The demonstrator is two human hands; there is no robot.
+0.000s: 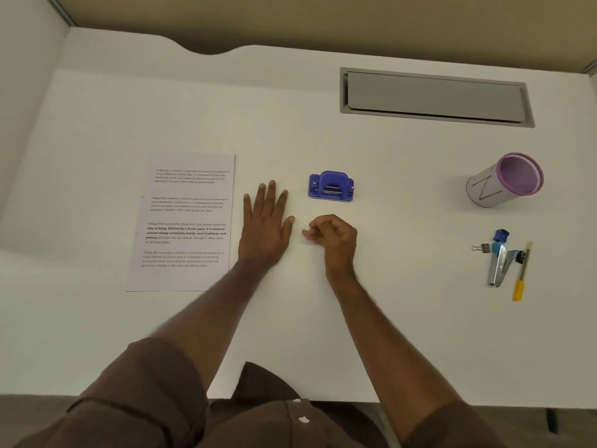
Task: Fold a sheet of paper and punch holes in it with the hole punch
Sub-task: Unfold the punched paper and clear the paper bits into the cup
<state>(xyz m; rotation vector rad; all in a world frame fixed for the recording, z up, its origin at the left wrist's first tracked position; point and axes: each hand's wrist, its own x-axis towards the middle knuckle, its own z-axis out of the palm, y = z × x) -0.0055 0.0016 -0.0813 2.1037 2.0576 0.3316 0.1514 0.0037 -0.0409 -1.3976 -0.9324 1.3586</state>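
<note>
Paper is lying flat and unfolded on the white bench (323, 318): a single white printed sheet of paper (184, 221) with four blocks of text, placed to the left of centre, its long edges running away from the person. No crease is being shown in it, so the fold is judged not yet begun. The left hand (266, 227) is being rested palm-down on the bench just beside the sheet's right edge, fingers straight and spread, gripping nothing; its closeness to the sheet suggests it is being readied to slide or lift the paper. The right hand (332, 234) is being held near it, fingers loosely curled with nothing between them, seemingly idle. A small blue plastic hole punch (331, 186) is standing just beyond both hands, untouched and well within reach, probably being kept central for use once the fold is made. Well apart on the right, a purple-rimmed mesh pen cup (505, 180) is lying tilted on its side, and a cluster of small tools, among them a metal stapler (499, 265), a binder clip (481, 248) and a yellow-handled tool (520, 279), is being kept clear of the working area.
</note>
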